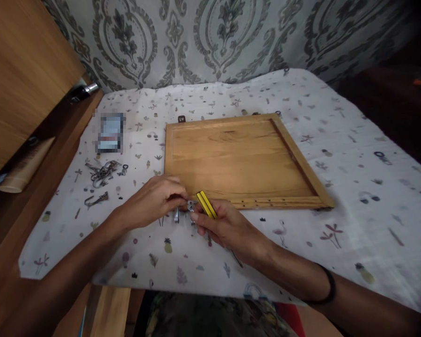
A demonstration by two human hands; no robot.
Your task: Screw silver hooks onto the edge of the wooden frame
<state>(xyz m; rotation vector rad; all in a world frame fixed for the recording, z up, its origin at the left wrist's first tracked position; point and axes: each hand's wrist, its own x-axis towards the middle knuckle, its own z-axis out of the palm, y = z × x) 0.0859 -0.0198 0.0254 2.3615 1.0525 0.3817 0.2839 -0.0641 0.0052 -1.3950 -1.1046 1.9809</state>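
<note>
A wooden framed panel [242, 161] lies flat on a cloth-covered table [354, 154]. Just in front of its near left corner, my left hand [154, 201] pinches a small metal fitting [191, 205], fingers closed on it. My right hand [228, 227] is closed around a screwdriver with a yellow and black handle [206, 205]; its thin shaft pokes out below the wrist. Both hands meet at the fitting, touching each other. A second small metal piece [177, 215] lies on the cloth under my left fingers.
A pile of metal hardware [103, 172] and a loose bracket [97, 200] lie left of the hands. A blurred small box [110, 132] sits further back. A wooden cabinet [24, 70] stands at the left with a tube [24, 166] on its ledge. Patterned wallpaper runs behind.
</note>
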